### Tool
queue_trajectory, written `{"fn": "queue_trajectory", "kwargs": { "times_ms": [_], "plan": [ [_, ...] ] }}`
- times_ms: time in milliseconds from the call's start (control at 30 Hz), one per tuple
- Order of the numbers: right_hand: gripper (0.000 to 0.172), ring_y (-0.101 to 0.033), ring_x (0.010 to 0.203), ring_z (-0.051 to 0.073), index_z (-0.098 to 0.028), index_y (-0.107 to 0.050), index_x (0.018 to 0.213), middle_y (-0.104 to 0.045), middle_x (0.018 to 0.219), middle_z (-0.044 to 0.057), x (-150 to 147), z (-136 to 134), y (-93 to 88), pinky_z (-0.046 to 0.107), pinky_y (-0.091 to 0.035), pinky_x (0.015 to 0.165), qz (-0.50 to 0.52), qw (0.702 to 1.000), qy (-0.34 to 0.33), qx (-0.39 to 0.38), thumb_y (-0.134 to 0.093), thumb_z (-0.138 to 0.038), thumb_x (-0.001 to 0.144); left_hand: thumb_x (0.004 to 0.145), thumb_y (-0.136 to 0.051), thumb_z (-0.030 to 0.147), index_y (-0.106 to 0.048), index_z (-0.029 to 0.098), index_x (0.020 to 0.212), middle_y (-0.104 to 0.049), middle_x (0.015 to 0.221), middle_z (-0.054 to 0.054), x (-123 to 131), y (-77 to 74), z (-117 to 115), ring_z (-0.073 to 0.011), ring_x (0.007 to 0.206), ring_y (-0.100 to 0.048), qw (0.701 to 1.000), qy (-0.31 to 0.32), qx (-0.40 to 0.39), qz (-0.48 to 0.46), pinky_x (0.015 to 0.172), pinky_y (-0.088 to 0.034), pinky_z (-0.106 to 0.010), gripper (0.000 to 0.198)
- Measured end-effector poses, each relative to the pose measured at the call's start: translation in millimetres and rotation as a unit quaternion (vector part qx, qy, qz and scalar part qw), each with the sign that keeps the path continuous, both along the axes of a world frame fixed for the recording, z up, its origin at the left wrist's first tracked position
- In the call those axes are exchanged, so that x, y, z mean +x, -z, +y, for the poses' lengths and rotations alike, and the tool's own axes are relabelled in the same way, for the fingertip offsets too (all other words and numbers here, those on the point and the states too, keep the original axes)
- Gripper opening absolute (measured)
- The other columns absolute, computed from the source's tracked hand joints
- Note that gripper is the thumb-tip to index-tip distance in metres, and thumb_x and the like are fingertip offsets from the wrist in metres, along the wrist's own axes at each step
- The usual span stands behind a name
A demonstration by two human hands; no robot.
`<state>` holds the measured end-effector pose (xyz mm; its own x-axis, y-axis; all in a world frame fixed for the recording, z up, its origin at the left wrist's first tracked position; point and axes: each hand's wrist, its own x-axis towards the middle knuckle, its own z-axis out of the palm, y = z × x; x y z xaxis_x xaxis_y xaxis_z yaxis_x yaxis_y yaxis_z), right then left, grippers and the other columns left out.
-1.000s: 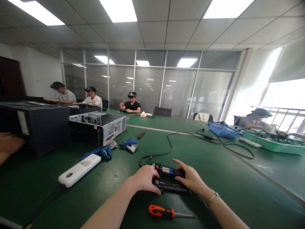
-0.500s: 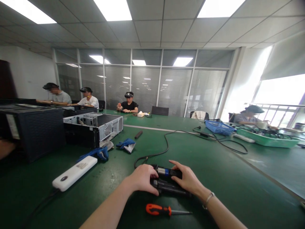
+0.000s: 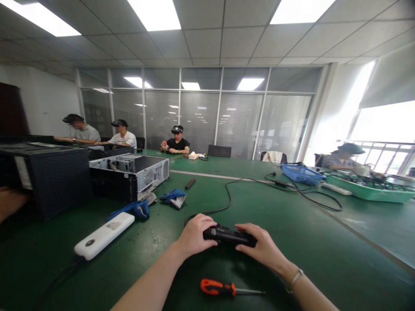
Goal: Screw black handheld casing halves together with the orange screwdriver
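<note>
Left grip (image 3: 196, 233) and right grip (image 3: 264, 246) hold a black device (image 3: 227, 236), seemingly by its ends

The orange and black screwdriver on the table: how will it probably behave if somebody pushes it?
The screwdriver will probably be stiff, since its shaft looks like straight metal. It may swing round rather than roll straight, because the handle is much thicker than the shaft. It might slide easily, as the green table looks smooth.
</note>
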<state>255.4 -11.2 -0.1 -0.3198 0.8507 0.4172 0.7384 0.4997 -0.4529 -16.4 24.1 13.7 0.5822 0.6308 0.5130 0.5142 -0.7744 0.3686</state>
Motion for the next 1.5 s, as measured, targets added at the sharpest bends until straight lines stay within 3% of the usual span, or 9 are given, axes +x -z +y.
{"fn": "queue_trajectory", "kwargs": {
  "times_ms": [167,333,533,833,1133,1367,1500],
  "plan": [
    [0.038,-0.057,0.103,0.024,-0.026,-0.062,0.119,-0.064,0.114,0.007,-3.8,0.9,1.0,0.039,-0.046,0.094,-0.046,0.999,-0.012,0.011,-0.059,-0.031,0.082,0.071,-0.078,0.036,-0.063,0.023,0.117,-0.062,0.119,-0.007,4.0,12.2,5.4,-0.0261,0.109,-0.055,1.0,-0.019,-0.01,0.01,0.103,-0.038,-0.041,0.05],
    [0.038,-0.056,0.104,0.024,-0.027,-0.056,0.126,-0.062,0.116,0.007,-6.0,0.0,4.1,0.039,-0.045,0.095,-0.05,0.998,-0.016,0.036,-0.053,-0.03,0.088,0.078,-0.073,0.034,-0.06,0.022,0.12,-0.06,0.122,-0.007,3.3,15.9,8.1,-0.024,0.111,-0.056,1.0,-0.014,-0.018,-0.006,0.103,-0.04,-0.036,0.046],
    [0.038,-0.055,0.104,0.025,-0.027,-0.055,0.128,-0.061,0.117,0.008,-17.1,-0.8,4.4,0.042,-0.045,0.093,-0.062,0.995,-0.009,0.078,-0.051,-0.031,0.09,0.075,-0.074,0.027,-0.061,0.022,0.119,-0.058,0.126,-0.006,-3.7,15.8,13.8,-0.0229,0.115,-0.054,0.998,-0.028,-0.036,-0.033,0.104,-0.038,-0.035,0.046],
    [0.04,-0.056,0.105,0.025,-0.027,-0.056,0.128,-0.062,0.118,0.008,-21.7,2.9,10.4,0.041,-0.044,0.095,-0.075,0.996,0.0,0.039,-0.052,-0.029,0.088,0.072,-0.076,0.032,-0.063,0.022,0.117,-0.062,0.122,-0.007,-7.3,18.3,20.8,-0.0263,0.116,-0.054,0.996,-0.031,-0.082,0.014,0.105,-0.037,-0.039,0.048],
    [0.044,-0.059,0.103,0.023,-0.029,-0.055,0.129,-0.063,0.118,0.006,-10.3,5.4,0.1,0.035,-0.044,0.093,-0.085,0.995,0.014,-0.058,-0.052,-0.036,0.086,0.079,-0.07,0.034,-0.056,0.023,0.128,-0.059,0.129,-0.006,-7.9,19.5,20.7,-0.0245,0.119,-0.053,0.995,0.008,-0.102,0.013,0.105,-0.036,-0.037,0.052],
    [0.04,-0.057,0.109,0.024,-0.029,-0.058,0.127,-0.061,0.122,0.006,-8.8,7.2,5.9,0.038,-0.043,0.095,-0.081,0.996,0.015,-0.028,-0.051,-0.037,0.088,0.065,-0.08,0.03,-0.068,0.022,0.109,-0.068,0.112,-0.004,-2.2,22.7,25.9,-0.0252,0.106,-0.06,0.993,-0.048,-0.105,-0.008,0.099,-0.041,-0.035,0.046],
    [0.04,-0.059,0.102,0.023,-0.029,-0.054,0.129,-0.064,0.116,0.006,-9.0,12.4,7.2,0.038,-0.045,0.091,-0.11,0.994,0.01,-0.019,-0.05,-0.037,0.089,0.07,-0.076,0.029,-0.063,0.024,0.116,-0.066,0.116,-0.004,-1.5,23.7,26.6,-0.0249,0.108,-0.06,0.993,-0.037,-0.11,0.006,0.097,-0.042,-0.035,0.048]
  ]
}}
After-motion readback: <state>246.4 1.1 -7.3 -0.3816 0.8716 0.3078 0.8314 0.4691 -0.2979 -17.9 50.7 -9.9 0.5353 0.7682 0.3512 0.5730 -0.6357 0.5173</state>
